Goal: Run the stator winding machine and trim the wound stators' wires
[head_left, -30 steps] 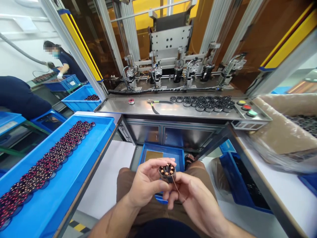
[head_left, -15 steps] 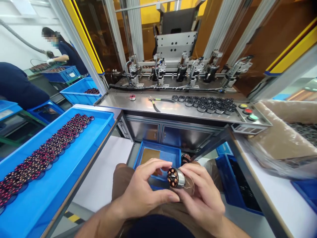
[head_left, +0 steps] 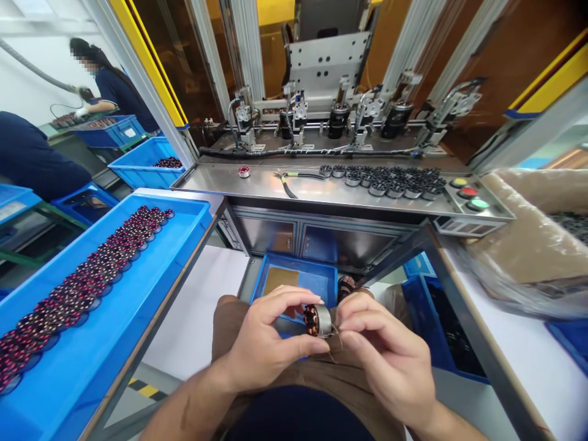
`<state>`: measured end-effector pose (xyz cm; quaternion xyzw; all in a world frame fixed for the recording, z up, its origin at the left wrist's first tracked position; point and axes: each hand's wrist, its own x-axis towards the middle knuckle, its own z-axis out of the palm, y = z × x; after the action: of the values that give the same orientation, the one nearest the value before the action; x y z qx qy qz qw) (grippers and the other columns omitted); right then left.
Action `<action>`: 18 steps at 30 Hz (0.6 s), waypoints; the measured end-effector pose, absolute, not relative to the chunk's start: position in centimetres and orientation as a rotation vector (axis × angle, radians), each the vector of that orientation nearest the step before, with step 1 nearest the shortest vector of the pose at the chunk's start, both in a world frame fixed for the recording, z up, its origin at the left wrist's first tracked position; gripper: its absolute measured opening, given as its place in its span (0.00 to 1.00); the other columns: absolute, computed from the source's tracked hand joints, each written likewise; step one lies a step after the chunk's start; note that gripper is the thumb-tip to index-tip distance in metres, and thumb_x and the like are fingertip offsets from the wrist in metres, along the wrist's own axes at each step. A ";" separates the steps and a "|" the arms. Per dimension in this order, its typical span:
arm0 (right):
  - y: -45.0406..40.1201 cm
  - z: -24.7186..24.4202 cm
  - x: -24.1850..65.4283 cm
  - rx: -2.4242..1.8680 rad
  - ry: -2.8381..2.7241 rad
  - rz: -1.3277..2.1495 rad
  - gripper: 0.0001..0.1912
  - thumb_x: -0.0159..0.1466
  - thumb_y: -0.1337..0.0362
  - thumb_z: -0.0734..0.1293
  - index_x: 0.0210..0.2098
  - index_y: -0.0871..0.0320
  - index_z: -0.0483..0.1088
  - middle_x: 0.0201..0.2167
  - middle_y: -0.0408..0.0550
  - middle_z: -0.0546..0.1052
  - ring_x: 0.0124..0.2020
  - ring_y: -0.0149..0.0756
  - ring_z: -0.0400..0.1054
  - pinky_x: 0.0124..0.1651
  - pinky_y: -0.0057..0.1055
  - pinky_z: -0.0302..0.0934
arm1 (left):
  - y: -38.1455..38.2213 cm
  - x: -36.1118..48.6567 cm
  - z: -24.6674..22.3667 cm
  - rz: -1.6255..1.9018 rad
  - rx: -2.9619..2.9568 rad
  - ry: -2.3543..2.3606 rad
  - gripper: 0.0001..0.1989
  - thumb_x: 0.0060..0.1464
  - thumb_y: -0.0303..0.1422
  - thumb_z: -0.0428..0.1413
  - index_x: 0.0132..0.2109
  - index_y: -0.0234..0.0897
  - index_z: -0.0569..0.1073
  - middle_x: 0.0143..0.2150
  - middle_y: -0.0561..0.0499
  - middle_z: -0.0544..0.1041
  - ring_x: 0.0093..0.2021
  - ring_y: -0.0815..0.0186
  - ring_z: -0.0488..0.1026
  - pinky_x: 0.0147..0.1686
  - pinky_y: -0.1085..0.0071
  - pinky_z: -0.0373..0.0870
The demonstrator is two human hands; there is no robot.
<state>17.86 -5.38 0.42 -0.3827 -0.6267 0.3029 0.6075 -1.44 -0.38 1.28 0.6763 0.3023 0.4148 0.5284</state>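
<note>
A motor stator (head_left: 323, 321) with copper windings and a silver ring is held on its side above my lap. My left hand (head_left: 271, 334) is closed on it, with fingers over the top and the thumb below. Thin copper lead wires (head_left: 337, 335) trail from the stator's right side. My right hand (head_left: 386, 352) is closed just right of the stator, its thumb and fingertips pinched at those wires. The exact grip on the wire ends is too small to make out.
On the machine's steel ledge lie a red-wound stator (head_left: 244, 172), cutting pliers (head_left: 288, 177) and several dark stator cores (head_left: 390, 179). A blue tray (head_left: 184, 245) of wound stators stands left; a lined carton (head_left: 528, 214) stands right. Co-workers (head_left: 114, 86) are at the far left.
My right hand has left the stator's body and moved right onto its wires. My left hand has closed around the stator, which has turned more side-on.
</note>
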 end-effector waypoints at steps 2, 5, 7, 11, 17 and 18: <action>-5.5 0.5 17.7 -0.903 -1.381 0.727 0.04 0.66 0.71 0.67 0.35 0.57 0.72 0.29 0.47 0.71 0.34 0.35 0.69 0.34 0.31 0.66 | -0.5 -1.3 1.0 0.975 1.501 0.694 0.22 0.48 0.27 0.70 0.51 0.41 0.79 0.49 0.46 0.78 0.47 0.62 0.76 0.46 0.70 0.74; -5.7 0.5 17.5 -0.918 -1.342 0.760 0.05 0.67 0.69 0.66 0.35 0.56 0.72 0.28 0.47 0.71 0.34 0.35 0.68 0.34 0.31 0.66 | -0.6 -1.0 0.6 0.943 1.325 0.628 0.21 0.50 0.28 0.68 0.52 0.39 0.78 0.50 0.44 0.76 0.46 0.63 0.76 0.44 0.71 0.75; -5.9 0.4 17.5 -0.915 -1.348 0.778 0.04 0.67 0.69 0.66 0.35 0.56 0.72 0.29 0.47 0.71 0.34 0.35 0.68 0.34 0.31 0.65 | -0.6 -0.8 0.4 0.948 1.292 0.575 0.21 0.49 0.28 0.69 0.51 0.39 0.77 0.50 0.44 0.75 0.45 0.64 0.76 0.44 0.71 0.75; -5.9 -0.3 18.1 -0.949 -1.359 0.806 0.05 0.68 0.69 0.65 0.34 0.56 0.71 0.29 0.45 0.70 0.34 0.34 0.67 0.34 0.29 0.64 | -0.5 -0.7 0.7 1.103 1.505 0.562 0.22 0.48 0.26 0.69 0.51 0.40 0.77 0.49 0.44 0.77 0.48 0.62 0.77 0.45 0.71 0.76; -6.0 -0.5 20.1 -1.054 -1.509 0.498 0.11 0.68 0.58 0.67 0.46 0.56 0.70 0.50 0.55 0.70 0.55 0.45 0.65 0.57 0.43 0.63 | -0.3 -1.3 2.3 1.301 2.346 0.666 0.24 0.48 0.22 0.66 0.53 0.35 0.73 0.50 0.40 0.80 0.50 0.61 0.79 0.53 0.70 0.75; -6.0 -0.1 20.1 -1.042 -1.593 0.426 0.14 0.66 0.54 0.69 0.46 0.56 0.70 0.54 0.57 0.68 0.59 0.49 0.62 0.62 0.50 0.58 | -0.3 -1.4 2.3 1.284 2.439 0.650 0.24 0.49 0.22 0.65 0.54 0.34 0.72 0.50 0.39 0.81 0.51 0.61 0.79 0.54 0.71 0.75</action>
<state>20.07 -5.99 -0.12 -0.4422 -0.6760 0.1808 0.5610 -1.37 -0.27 2.33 0.8510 0.2268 0.4479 0.1541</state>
